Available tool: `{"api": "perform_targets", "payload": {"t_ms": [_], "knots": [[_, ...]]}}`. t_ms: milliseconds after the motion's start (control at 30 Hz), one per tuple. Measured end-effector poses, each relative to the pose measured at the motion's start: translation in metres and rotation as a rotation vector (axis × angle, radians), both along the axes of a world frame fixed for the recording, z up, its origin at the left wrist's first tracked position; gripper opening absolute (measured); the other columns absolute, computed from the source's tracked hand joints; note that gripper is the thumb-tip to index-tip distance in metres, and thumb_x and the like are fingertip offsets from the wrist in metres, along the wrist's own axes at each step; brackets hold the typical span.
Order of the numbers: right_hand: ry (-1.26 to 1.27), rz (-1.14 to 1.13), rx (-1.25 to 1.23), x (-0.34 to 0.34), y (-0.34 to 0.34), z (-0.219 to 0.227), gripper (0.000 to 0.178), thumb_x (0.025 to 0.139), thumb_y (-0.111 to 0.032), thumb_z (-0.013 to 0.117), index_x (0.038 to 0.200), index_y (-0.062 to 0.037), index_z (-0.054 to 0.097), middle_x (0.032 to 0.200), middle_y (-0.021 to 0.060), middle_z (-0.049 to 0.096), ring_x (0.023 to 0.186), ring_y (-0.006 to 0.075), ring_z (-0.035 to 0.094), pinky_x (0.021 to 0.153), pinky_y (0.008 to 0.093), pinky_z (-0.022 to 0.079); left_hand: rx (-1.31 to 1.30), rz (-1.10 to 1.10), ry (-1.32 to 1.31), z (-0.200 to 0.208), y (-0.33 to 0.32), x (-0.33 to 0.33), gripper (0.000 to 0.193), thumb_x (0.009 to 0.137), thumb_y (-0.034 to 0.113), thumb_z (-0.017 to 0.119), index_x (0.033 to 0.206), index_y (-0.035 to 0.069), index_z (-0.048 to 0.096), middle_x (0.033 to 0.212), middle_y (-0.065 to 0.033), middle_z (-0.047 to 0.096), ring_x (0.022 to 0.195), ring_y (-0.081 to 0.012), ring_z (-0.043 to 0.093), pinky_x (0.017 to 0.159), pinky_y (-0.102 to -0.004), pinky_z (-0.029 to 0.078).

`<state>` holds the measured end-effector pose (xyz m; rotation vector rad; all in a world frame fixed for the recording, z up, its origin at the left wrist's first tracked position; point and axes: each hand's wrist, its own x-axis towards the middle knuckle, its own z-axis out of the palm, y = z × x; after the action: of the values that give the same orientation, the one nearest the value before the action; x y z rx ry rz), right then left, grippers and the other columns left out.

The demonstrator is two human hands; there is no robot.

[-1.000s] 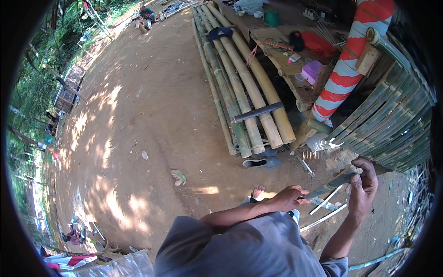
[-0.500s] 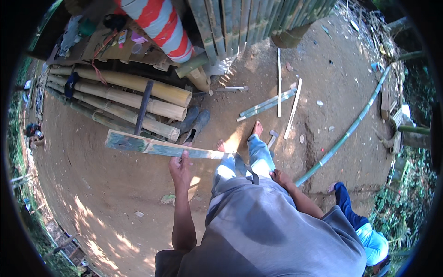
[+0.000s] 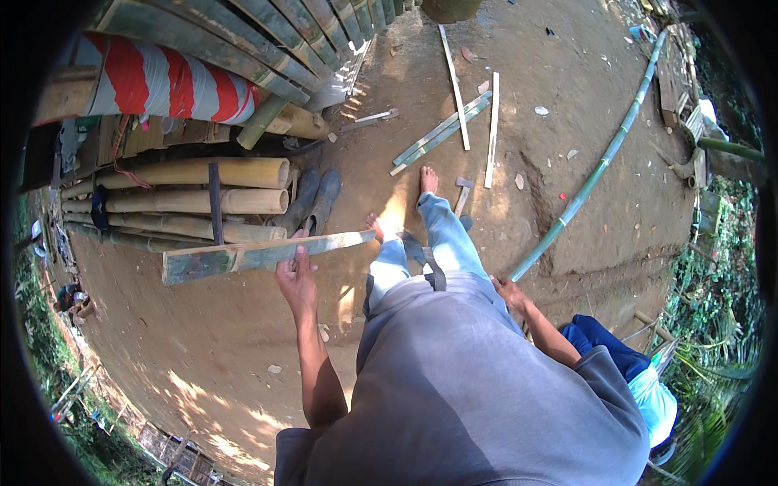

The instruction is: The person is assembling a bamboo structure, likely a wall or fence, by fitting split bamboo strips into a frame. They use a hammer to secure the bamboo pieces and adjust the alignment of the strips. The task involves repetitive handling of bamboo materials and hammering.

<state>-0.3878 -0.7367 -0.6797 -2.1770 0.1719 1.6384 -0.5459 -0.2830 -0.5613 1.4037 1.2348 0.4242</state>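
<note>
My left hand (image 3: 297, 283) is closed around a long flat bamboo slat (image 3: 215, 261), with the thumb over its near edge. The slat lies roughly level across the view, its broad greenish end to the left and its thin end near my left shin. My right hand (image 3: 509, 293) hangs beside my right hip, its fingers partly hidden. Just beyond it is the near end of a long green bamboo pole (image 3: 585, 188); I cannot tell whether the hand touches it.
Thick bamboo poles (image 3: 243, 172) are stacked at the left, beside dark boots (image 3: 324, 197). A hatchet (image 3: 463, 193) lies near my right foot. Pale strips (image 3: 493, 130) and green slats (image 3: 442, 134) lie ahead. A slatted bamboo structure (image 3: 267, 32) stands far left. Another person (image 3: 651, 397) is at the right.
My view has turned, and the surroundings have shifted. The slat remains in my left hand, its broad end slightly lower. My right hand has moved a little outward from my hip.
</note>
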Motion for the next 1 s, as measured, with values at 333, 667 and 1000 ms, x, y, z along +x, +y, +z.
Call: {"api": "perform_targets", "payload": {"t_ms": [333, 667, 1000], "knots": [[-0.067, 0.246, -0.020, 0.067, 0.058, 0.007, 0.064, 0.098, -0.055, 0.047, 0.114, 0.0046, 0.064, 0.115, 0.0312, 0.064, 0.111, 0.0435, 0.061, 0.095, 0.0471, 0.046, -0.040, 0.026, -0.037, -0.019, -0.015, 0.040, 0.040, 0.100, 0.025, 0.061, 0.126, -0.006, 0.060, 0.122, -0.0127, 0.068, 0.093, -0.0096, 0.061, 0.065, -0.0228, 0.044], [0.054, 0.490, 0.198, 0.097, 0.027, -0.013, 0.044, 0.100, -0.041, 0.051, 0.107, 0.0000, 0.065, 0.101, 0.0267, 0.067, 0.096, 0.0438, 0.064, 0.083, 0.0483, 0.049, -0.010, 0.039, 0.048, -0.030, -0.028, 0.063, 0.038, 0.101, 0.027, 0.058, 0.124, -0.003, 0.063, 0.119, -0.0073, 0.069, 0.082, -0.0076, 0.058, 0.062, -0.0229, 0.046], [0.006, 0.577, 0.181, 0.064, 0.057, 0.003, 0.042, 0.101, -0.039, 0.050, 0.107, 0.0006, 0.065, 0.100, 0.0260, 0.067, 0.094, 0.0403, 0.065, 0.082, 0.0446, 0.051, -0.057, 0.203, -0.072, -0.069, -0.015, 0.015, 0.038, 0.101, 0.025, 0.060, 0.126, -0.002, 0.062, 0.121, -0.0119, 0.069, 0.077, -0.0060, 0.056, 0.063, -0.0208, 0.044]]}}
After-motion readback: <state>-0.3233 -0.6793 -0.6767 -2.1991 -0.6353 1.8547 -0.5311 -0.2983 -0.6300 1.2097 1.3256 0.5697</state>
